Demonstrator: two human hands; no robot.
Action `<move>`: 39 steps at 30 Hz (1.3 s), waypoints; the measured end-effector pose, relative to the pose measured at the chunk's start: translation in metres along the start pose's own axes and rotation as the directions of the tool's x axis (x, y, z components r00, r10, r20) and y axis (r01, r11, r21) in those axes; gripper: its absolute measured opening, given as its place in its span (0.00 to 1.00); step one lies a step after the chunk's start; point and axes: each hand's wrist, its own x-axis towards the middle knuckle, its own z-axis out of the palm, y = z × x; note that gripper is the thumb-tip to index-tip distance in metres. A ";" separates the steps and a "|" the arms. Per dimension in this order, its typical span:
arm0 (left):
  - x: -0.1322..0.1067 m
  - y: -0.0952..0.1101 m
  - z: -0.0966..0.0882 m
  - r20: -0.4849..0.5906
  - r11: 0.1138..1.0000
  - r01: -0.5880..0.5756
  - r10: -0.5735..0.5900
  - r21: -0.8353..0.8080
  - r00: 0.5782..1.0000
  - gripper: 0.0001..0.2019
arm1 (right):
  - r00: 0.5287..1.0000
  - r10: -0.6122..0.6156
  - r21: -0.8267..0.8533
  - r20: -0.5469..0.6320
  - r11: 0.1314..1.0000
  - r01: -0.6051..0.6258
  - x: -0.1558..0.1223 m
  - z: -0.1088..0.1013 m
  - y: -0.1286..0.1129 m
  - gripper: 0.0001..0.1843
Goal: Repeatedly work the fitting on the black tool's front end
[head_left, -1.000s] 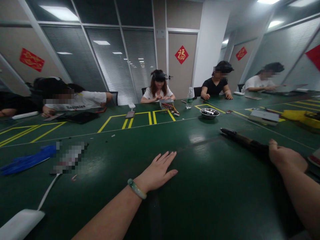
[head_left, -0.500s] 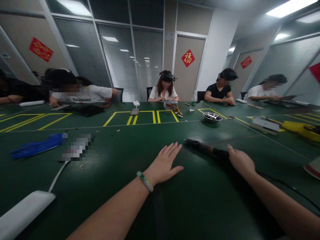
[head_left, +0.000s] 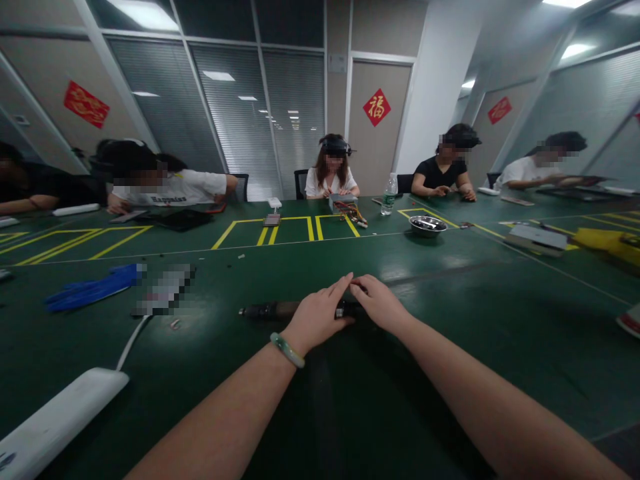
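we're loosely curling our left hand point(head_left: 320, 313) and right hand point(head_left: 384, 307) around a black tool point(head_left: 273, 311), green tabletop point(head_left: 480, 293) stretching between it and the metal bowl point(head_left: 427, 231).

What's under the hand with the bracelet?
A long, dark tool. One end sticks out past the left hand; the stretch directly beneath is covered, so unseen.

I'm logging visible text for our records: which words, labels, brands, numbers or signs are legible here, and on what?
"福": red diamond sign on the middle door.
"Happ…": white shirt on the left; the rest is blurred.
Too small or blurred: bottle label; white label on the dark tool; dark mark on the white block; left red sign; right red sign.
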 end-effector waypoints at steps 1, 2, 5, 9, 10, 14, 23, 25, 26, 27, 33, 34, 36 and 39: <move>0.001 -0.001 0.000 0.013 1.000 0.001 -0.001 0.007 1.000 0.42 | 0.999 -0.001 -0.042 0.049 0.999 0.003 -0.006 -0.013 0.004 0.16; 0.001 -0.001 0.001 0.021 1.000 -0.007 0.006 0.014 1.000 0.38 | 0.993 0.011 -0.089 0.122 0.996 0.000 -0.013 -0.025 0.007 0.15; 0.004 -0.001 0.000 0.023 0.999 -0.039 0.039 0.030 0.999 0.26 | 0.916 0.086 -0.214 0.391 0.977 0.000 -0.031 -0.053 0.011 0.18; 0.006 0.002 -0.002 0.041 0.998 -0.034 0.032 0.053 0.999 0.17 | 0.870 0.240 -0.440 0.431 0.897 -0.029 -0.041 -0.060 0.000 0.12; 0.006 0.003 -0.003 0.048 0.998 -0.034 0.031 0.061 0.998 0.16 | 0.875 0.268 -0.487 0.404 0.872 -0.042 -0.041 -0.058 -0.003 0.08; 0.007 0.004 -0.008 0.084 0.996 -0.050 0.044 0.079 0.995 0.12 | 0.887 0.330 -0.537 0.322 0.836 -0.116 -0.035 -0.049 -0.006 0.03; 0.003 -0.015 -0.025 0.155 0.999 -0.010 0.003 0.040 0.988 0.11 | 0.992 0.097 -0.228 -0.078 0.967 -0.113 -0.014 -0.028 0.023 0.07; 0.002 -0.014 -0.023 0.133 0.998 -0.008 0.001 0.057 0.991 0.12 | 0.997 0.053 -0.194 -0.052 0.979 -0.062 -0.017 -0.024 0.019 0.06; 0.002 -0.013 -0.022 0.122 0.998 -0.013 0.005 0.065 0.993 0.12 | 0.998 0.026 -0.187 -0.051 0.982 -0.035 -0.019 -0.022 0.017 0.05; 0.003 -0.012 -0.020 0.111 0.997 -0.015 0.007 0.072 0.994 0.12 | 0.999 -0.003 -0.184 -0.052 0.983 -0.007 -0.020 -0.019 0.015 0.05; 0.007 -0.008 -0.008 0.059 0.995 0.039 -0.044 0.091 0.997 0.11 | 0.988 -0.129 -0.178 -0.086 0.978 0.112 -0.011 0.002 0.012 0.03; 0.007 -0.008 -0.007 0.052 0.995 0.048 -0.053 0.089 0.997 0.11 | 0.988 -0.138 -0.182 -0.077 0.976 0.122 -0.009 0.004 0.013 0.04; 0.007 -0.009 -0.005 0.041 0.996 0.055 -0.059 0.077 0.997 0.10 | 0.987 -0.155 -0.187 -0.041 0.972 0.145 -0.007 0.006 0.016 0.04; 0.005 -0.012 -0.003 0.040 0.999 0.026 -0.028 0.048 0.999 0.10 | 0.982 -0.190 -0.182 0.011 0.965 0.189 -0.010 0.007 0.018 0.03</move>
